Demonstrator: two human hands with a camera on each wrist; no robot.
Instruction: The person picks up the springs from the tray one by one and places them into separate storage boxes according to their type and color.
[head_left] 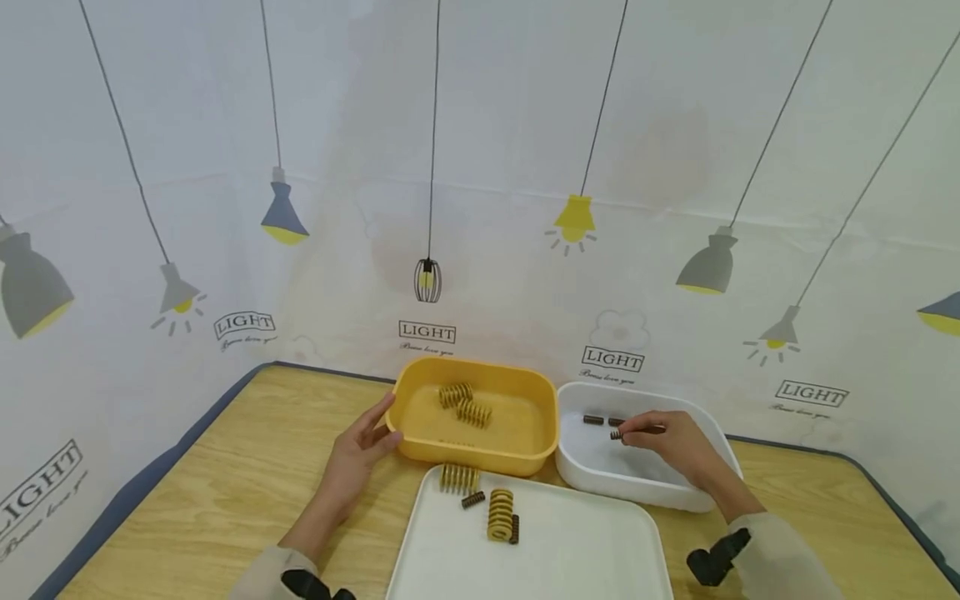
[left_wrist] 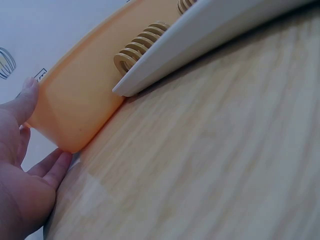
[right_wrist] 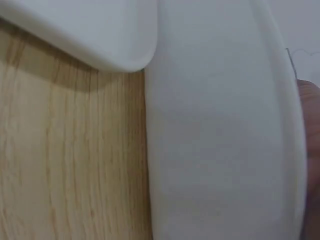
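My left hand (head_left: 351,458) rests against the left end of a yellow plastic bin (head_left: 480,454), fingers fairly straight and touching its outer wall. Two thick gold coil springs (head_left: 474,412) lie inside that bin. Over a white plastic bin (head_left: 637,485), my right hand (head_left: 671,440) pinches a small dark brown coil spring (head_left: 616,435) between thumb and fingertips. Two more dark springs (head_left: 593,419) lie on the white bin's floor, one partly behind the hand. In the right wrist view the bin's wall hides most of that hand.
A white tray (head_left: 577,550) sits in front of the bins, holding two gold springs (head_left: 500,514) and two small dark springs (head_left: 473,500). The bins stand side by side on a wooden table (head_left: 217,492), close to a lamp-printed curtain (head_left: 495,150).
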